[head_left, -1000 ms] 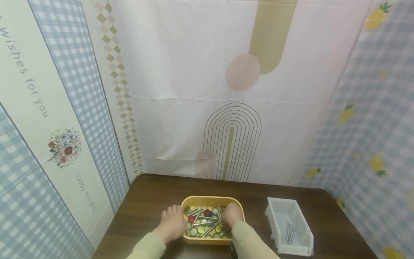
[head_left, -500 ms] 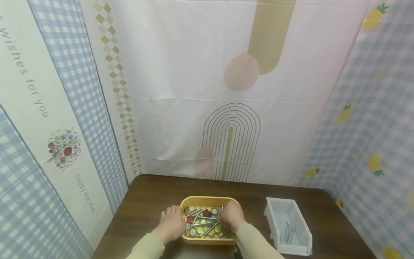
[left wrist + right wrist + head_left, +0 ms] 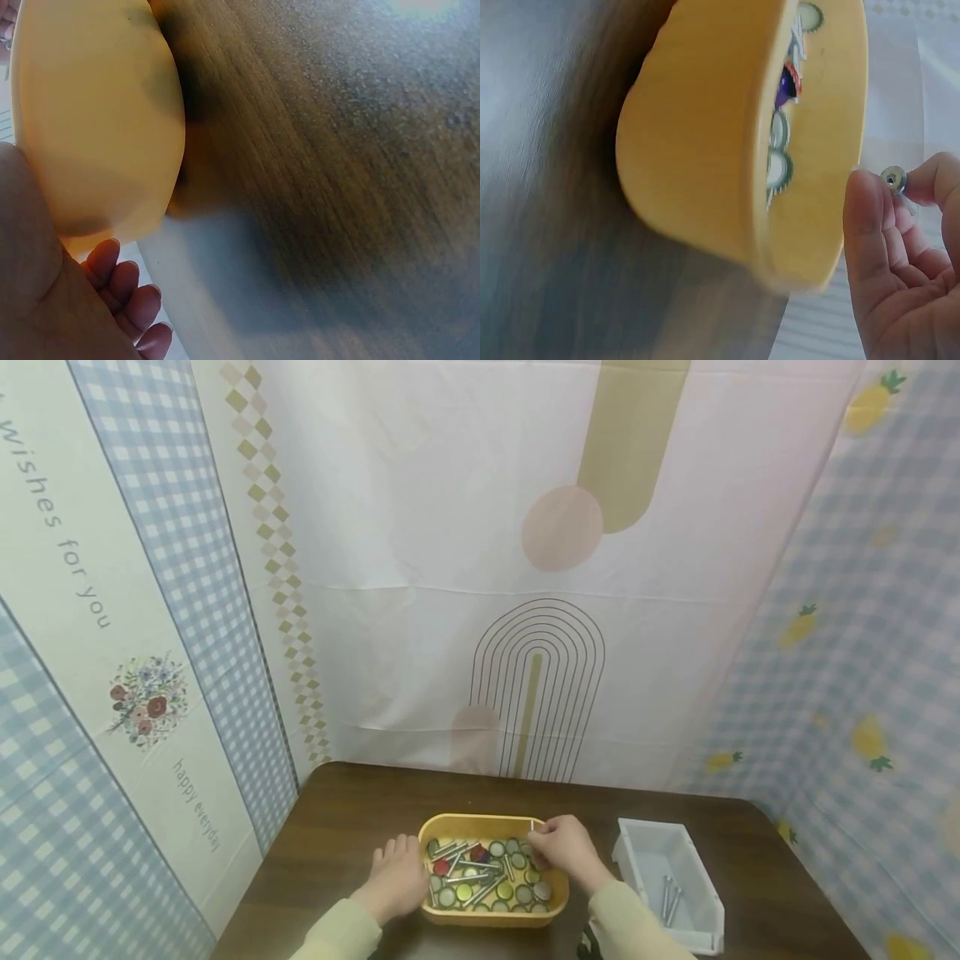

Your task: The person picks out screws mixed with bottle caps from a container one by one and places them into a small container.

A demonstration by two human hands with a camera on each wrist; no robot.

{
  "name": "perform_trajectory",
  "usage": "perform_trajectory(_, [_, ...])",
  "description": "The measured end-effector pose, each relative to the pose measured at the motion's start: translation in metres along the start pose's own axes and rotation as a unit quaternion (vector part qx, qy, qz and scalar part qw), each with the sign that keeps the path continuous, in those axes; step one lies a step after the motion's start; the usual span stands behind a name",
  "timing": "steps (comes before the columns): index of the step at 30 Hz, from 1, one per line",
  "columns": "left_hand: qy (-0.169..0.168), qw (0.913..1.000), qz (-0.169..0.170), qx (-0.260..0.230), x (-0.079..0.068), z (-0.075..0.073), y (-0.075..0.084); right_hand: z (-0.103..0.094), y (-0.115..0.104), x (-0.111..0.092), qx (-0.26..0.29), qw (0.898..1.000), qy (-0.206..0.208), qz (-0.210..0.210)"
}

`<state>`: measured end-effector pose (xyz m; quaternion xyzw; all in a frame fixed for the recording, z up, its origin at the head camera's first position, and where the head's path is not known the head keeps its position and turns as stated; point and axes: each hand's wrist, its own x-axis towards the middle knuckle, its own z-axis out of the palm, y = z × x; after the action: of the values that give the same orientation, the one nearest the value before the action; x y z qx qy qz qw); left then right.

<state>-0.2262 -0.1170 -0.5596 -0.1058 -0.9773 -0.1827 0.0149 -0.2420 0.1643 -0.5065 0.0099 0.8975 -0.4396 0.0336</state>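
A yellow plastic bin holds bottle caps and silver screws mixed together. My left hand rests against the bin's left end, its fingers fairly straight. In the left wrist view the palm touches the rim and the fingertips lie past the outer wall. Just above the bin's back right corner, my right hand pinches a screw between thumb and forefinger. The screw's round head, with a recess in its middle, faces the right wrist camera.
On the brown wooden table, a white open-front bin stands to the right with a few silver screws inside. Printed cloth hangs behind the table and at both sides.
My right hand has risen out of the yellow bin toward its back right corner, with a screw now visible in its fingers. My left hand has stayed in place.
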Motion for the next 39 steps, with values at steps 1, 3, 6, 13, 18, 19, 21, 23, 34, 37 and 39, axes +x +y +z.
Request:
perform_trajectory(1, [0.000, 1.0000, -0.001, 0.000, 0.000, 0.000, 0.000, -0.003, 0.002, 0.000, 0.006, 1.000, 0.000, 0.002])
perform_trajectory(3, [-0.002, 1.0000, -0.002, -0.005, 0.000, -0.002, 0.001, -0.009, 0.007, 0.000, 0.011, 1.000, 0.001, 0.003])
perform_trajectory(6, [-0.008, 0.9999, -0.003, -0.009, -0.001, -0.005, 0.003, -0.020, 0.014, 0.001, 0.015, 1.000, 0.009, 0.004])
perform_trajectory(13, [-0.013, 0.9999, -0.002, -0.009, 0.000, -0.006, 0.003, -0.044, 0.031, -0.001, 0.047, 0.998, 0.035, 0.019])
perform_trajectory(18, [-0.014, 0.9998, -0.005, -0.010, 0.000, -0.004, 0.002, -0.067, 0.042, -0.006, 0.066, 0.996, 0.050, 0.046])
perform_trajectory(19, [-0.013, 0.9998, -0.005, -0.012, 0.000, -0.004, 0.002, -0.072, 0.045, -0.006, 0.063, 0.995, 0.052, 0.050])
perform_trajectory(21, [-0.011, 0.9998, -0.005, -0.013, -0.001, -0.004, 0.002, -0.084, 0.051, -0.008, 0.058, 0.995, 0.050, 0.061])
perform_trajectory(23, [-0.009, 0.9999, -0.005, -0.013, -0.001, -0.004, 0.001, -0.096, 0.057, -0.010, 0.051, 0.995, 0.047, 0.067])
perform_trajectory(34, [-0.001, 0.9999, -0.002, -0.011, -0.001, -0.004, 0.001, -0.129, 0.096, -0.019, -0.051, 0.992, 0.048, 0.100])
perform_trajectory(37, [0.002, 1.0000, 0.000, -0.009, -0.001, -0.003, 0.002, -0.129, 0.106, -0.023, -0.093, 0.989, 0.042, 0.106])
perform_trajectory(39, [0.002, 1.0000, 0.000, -0.009, -0.001, -0.003, 0.002, -0.127, 0.113, -0.025, -0.119, 0.987, 0.036, 0.101])
